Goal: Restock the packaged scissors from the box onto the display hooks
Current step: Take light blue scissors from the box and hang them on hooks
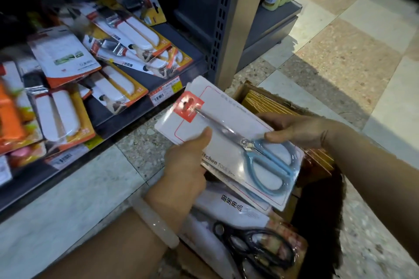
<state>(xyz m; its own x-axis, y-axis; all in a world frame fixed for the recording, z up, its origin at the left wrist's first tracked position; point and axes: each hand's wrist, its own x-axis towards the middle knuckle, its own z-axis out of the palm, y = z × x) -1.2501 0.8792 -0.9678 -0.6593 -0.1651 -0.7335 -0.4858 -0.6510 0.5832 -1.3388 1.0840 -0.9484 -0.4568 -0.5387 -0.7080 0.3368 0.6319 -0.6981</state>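
I hold a small stack of packaged scissors just above the open cardboard box. My left hand grips the stack's near edge, thumb pressed on top; my right hand pinches the far edge, thumb on the blister. The top pack is a white card with a thin red outline, a red square at the hang hole, steel blades and pale blue handles under clear plastic. Inside the box, nearer me, lies a black-handled pack.
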